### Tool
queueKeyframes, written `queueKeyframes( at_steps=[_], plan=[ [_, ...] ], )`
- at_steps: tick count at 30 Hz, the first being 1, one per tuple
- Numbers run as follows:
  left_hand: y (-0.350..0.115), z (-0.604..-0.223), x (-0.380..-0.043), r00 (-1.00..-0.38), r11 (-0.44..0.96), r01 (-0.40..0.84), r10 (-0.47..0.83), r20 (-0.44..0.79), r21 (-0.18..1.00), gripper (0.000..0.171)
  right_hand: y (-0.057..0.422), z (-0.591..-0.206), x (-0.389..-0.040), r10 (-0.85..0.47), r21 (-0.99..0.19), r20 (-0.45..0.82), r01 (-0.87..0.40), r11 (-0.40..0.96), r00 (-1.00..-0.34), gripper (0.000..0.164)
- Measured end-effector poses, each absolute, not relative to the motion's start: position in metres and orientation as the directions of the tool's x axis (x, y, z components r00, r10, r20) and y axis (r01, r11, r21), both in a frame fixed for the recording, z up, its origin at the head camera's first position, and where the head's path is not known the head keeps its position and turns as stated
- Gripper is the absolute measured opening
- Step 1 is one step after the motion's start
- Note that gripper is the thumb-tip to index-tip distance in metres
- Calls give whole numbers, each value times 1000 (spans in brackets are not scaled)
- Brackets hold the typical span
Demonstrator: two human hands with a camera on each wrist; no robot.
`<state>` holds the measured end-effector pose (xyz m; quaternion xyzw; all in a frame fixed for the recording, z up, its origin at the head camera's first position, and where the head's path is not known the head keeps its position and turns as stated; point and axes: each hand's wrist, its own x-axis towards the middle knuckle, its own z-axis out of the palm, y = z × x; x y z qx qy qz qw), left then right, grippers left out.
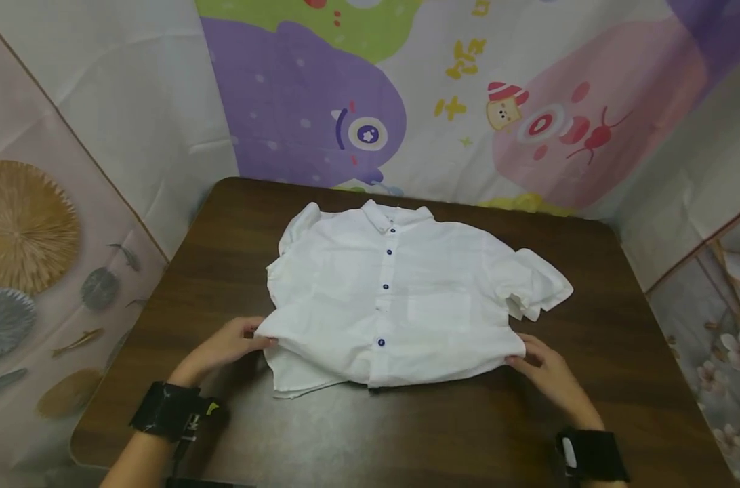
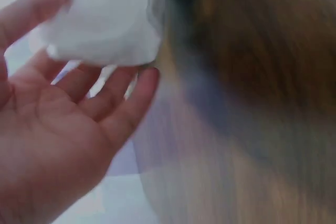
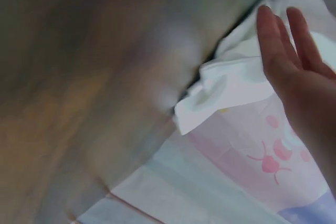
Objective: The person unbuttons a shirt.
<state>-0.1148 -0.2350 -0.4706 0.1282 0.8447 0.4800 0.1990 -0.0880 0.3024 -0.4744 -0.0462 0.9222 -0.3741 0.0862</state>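
White cotton-look shirt lies front-up on the brown table, between and just beyond both hands. Left hand: partly open, thumb over, fingers under, pinching the front hem's left corner. Right hand: fingers nearly straight, thumb close, pinching the hem's right corner. Collar points away from the person, toward the cartoon curtain; button line runs near-to-far; longest spread is left–right, across the sleeves. Back panel's hem shows below, at left.
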Motion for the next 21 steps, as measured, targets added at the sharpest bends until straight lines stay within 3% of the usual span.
queueKeyframes(
  at_steps=[6,9,13,21],
  plan=[
    [-225,-461,-119,-954,358,-44,263,-146,933,27,291,-459,-94,-50,-777,-21,-15,629,-999,30],
    [-222,-457,-122,-971,342,-45,205,-121,939,30,286,-454,-97,-23,-788,-34,13,615,-999,32],
    [-220,-457,-126,-977,440,-42,170,-130,897,31,283,-451,-99,-10,-761,-150,109,640,-989,40],
    [-220,-475,-127,-956,741,16,207,-206,671,27,290,-467,-95,-126,-655,-420,203,728,-899,41]
  ],
)
